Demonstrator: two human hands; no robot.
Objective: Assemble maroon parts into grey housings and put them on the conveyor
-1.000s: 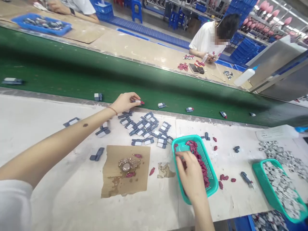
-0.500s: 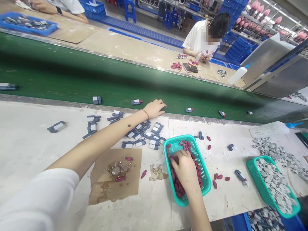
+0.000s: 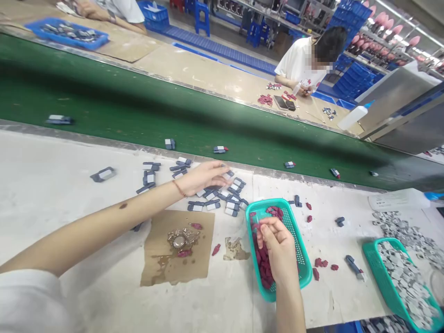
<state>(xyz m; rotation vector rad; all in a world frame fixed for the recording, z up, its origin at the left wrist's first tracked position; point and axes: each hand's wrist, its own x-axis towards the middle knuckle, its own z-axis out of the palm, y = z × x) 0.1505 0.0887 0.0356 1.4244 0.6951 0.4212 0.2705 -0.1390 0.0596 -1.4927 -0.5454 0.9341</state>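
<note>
My left hand (image 3: pixel 204 176) reaches over a pile of small grey-and-white parts (image 3: pixel 215 194) on the white table, fingers stretched out and touching the pile's far side. My right hand (image 3: pixel 277 247) hovers over a teal basket (image 3: pixel 305 266) holding dark red pieces (image 3: pixel 265 268); its fingers are pinched together, what they hold is too small to name. A brown cardboard sheet (image 3: pixel 180 245) with a glue blob lies between my arms.
A green conveyor belt (image 3: pixel 138 115) runs behind the table, carrying assembled parts (image 3: pixel 220 149). A second teal basket (image 3: pixel 404 277) of grey parts sits at right, with a white squeeze bottle (image 3: pixel 398 200). Across the belt a person in white (image 3: pixel 301 60) works.
My left hand drew back from the belt's edge onto the grey parts pile. My right hand lifted from the red pieces and pinched its fingers. The parts on the belt shifted right.
</note>
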